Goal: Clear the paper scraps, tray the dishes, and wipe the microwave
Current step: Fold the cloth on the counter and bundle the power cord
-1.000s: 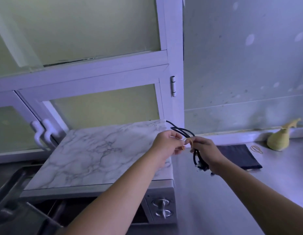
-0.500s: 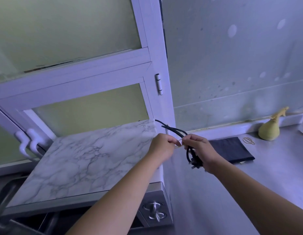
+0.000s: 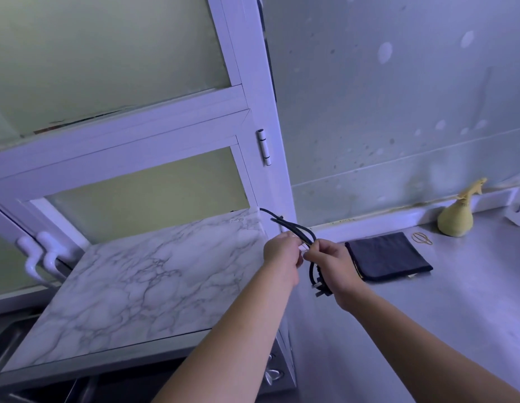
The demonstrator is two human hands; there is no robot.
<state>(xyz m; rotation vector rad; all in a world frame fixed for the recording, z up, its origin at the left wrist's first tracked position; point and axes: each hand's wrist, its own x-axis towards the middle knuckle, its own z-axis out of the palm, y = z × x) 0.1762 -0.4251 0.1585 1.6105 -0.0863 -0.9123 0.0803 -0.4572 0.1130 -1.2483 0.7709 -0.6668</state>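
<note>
Head view: your microwave [image 3: 136,286] sits lower left of frame, marble top not yet wiped; at centre your right hand [image 3: 332,264] stays curled round its looped power cord [image 3: 299,228]; your left hand [image 3: 282,254] has closed in, fingertips pinching the loops; the dark cloth [image 3: 389,255] waits centre right.

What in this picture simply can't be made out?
Head view only.
- Microwave front: cut by bottom edge, covered by left forearm.
- Power cord's far end: behind the microwave.
- Plug: partly behind right hand.
- Left hand's pinch: hidden by its own knuckles.
- White object: cut by right edge.
</note>
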